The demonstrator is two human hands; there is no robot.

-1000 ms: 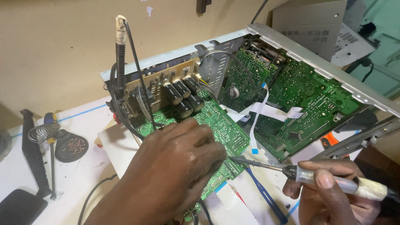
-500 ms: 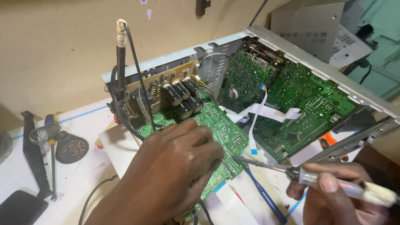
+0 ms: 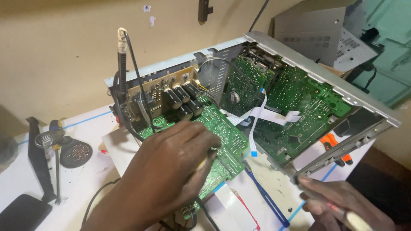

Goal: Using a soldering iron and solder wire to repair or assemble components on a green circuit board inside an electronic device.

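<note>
The left hand (image 3: 171, 171) reaches in from seven o'clock, back of the hand up, fingers curled downward and pointing toward two o'clock, the thumb tucked beneath. The right hand (image 3: 342, 203) sits low at five o'clock, blurred, knuckles up and fingers closed in a loose grip, its fingertips aimed toward ten o'clock. The two hands are apart, not touching.

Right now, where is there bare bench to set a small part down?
Bare white bench lies between the coiled metal stand and the black cable. It is crowded around the green circuit board under the left hand.
</note>
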